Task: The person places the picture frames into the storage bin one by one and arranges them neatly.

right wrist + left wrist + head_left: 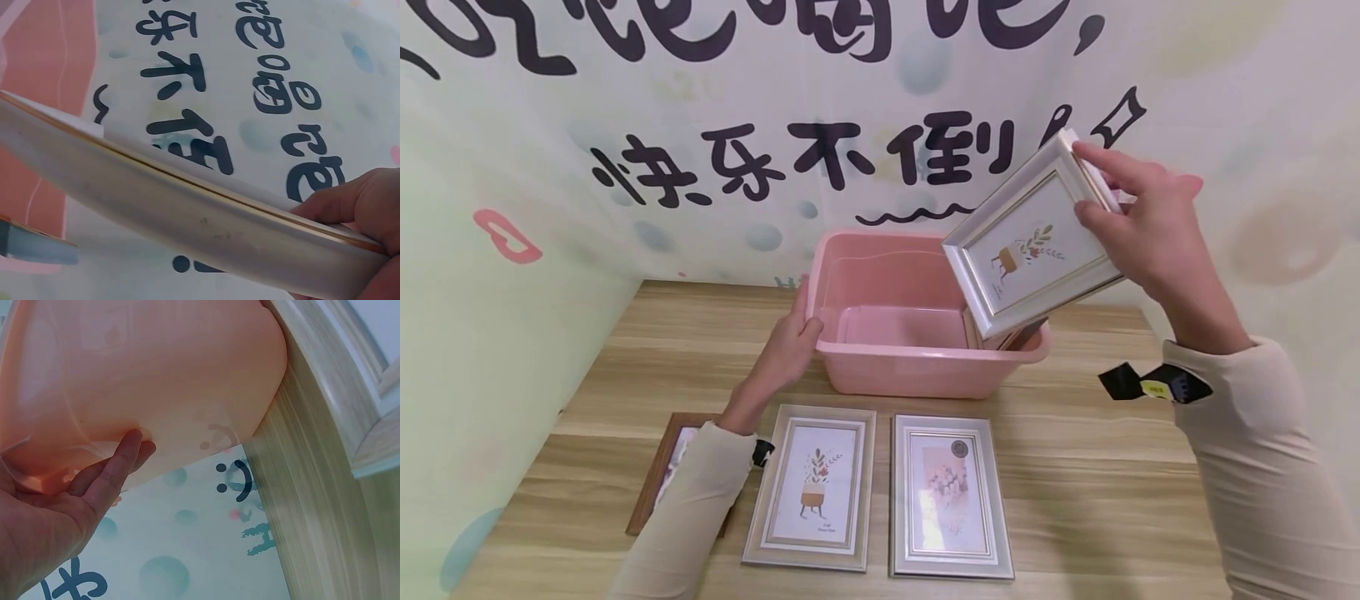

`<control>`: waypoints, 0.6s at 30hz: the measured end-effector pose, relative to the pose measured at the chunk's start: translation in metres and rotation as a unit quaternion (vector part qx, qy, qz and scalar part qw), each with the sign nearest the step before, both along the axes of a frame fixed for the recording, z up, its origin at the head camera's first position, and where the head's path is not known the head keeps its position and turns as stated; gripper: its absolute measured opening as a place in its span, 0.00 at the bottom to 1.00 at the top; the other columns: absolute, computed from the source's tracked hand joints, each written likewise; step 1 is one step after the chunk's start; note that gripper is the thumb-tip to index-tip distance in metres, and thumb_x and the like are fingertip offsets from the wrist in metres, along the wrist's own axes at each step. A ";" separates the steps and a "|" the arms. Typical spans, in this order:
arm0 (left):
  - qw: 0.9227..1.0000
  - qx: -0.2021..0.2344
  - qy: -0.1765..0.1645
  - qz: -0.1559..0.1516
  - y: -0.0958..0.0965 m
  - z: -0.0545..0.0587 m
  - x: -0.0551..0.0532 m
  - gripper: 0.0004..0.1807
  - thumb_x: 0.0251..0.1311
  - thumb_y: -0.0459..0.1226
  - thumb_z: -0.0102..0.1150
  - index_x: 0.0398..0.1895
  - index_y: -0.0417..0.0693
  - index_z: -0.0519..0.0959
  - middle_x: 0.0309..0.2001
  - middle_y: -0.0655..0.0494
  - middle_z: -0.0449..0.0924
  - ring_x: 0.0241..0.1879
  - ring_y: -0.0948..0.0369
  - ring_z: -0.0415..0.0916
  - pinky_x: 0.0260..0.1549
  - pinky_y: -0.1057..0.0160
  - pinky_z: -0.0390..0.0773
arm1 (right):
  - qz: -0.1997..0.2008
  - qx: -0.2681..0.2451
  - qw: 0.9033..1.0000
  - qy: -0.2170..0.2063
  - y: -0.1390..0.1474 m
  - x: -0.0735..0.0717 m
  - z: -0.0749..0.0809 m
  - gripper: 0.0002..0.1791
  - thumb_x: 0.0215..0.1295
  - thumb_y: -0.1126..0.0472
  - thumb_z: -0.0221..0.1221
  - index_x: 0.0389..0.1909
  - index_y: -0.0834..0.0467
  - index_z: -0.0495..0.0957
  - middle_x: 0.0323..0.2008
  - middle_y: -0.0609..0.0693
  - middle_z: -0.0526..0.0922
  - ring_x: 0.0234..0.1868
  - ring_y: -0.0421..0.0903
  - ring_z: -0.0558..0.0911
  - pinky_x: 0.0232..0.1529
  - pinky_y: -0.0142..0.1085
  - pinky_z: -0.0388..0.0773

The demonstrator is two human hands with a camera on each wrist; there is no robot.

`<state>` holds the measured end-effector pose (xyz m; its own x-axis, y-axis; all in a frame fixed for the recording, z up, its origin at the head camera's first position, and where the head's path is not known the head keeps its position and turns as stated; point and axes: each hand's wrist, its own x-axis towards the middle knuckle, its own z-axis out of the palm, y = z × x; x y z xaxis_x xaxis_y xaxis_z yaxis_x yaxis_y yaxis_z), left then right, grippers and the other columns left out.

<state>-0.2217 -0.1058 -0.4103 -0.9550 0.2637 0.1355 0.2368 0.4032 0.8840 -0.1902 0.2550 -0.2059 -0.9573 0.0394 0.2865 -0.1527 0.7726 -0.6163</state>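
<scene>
One white frame (1026, 250) tilts over the right end of the pink basin (910, 373), held in the right hand's grip (1159, 221); the left hand's grip (786, 342) holds its left rim. Nearer, a beige frame (812, 487) and a silver frame (952, 500) lie flat on the bench (1112, 492).

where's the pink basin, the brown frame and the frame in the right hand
Pink basin (917, 372): head view, front wall.
Brown frame (657, 471): head view, left border.
Held frame (1028, 243): head view, printed picture.
</scene>
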 end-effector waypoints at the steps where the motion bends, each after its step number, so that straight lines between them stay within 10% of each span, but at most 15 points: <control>1: 1.000 0.001 -0.002 -0.001 0.000 0.000 0.000 0.39 0.72 0.34 0.34 0.81 0.57 0.32 0.74 0.37 0.57 0.23 0.50 0.70 0.10 0.64 0.68 | -0.003 0.007 1.000 -0.001 -0.002 -0.001 -0.002 0.34 0.70 0.63 0.52 0.72 0.33 0.62 0.66 0.63 0.70 0.53 0.67 0.80 0.47 0.51 0.82; 18: 1.000 -0.003 0.001 0.004 0.000 -0.002 -0.002 0.38 0.72 0.35 0.33 0.81 0.59 0.32 0.72 0.35 0.60 0.29 0.48 0.74 0.11 0.62 0.72 | -0.004 0.038 0.999 -0.031 -0.025 -0.024 -0.044 0.35 0.71 0.66 0.51 0.77 0.46 0.58 0.68 0.63 0.70 0.55 0.69 0.78 0.51 0.62 0.77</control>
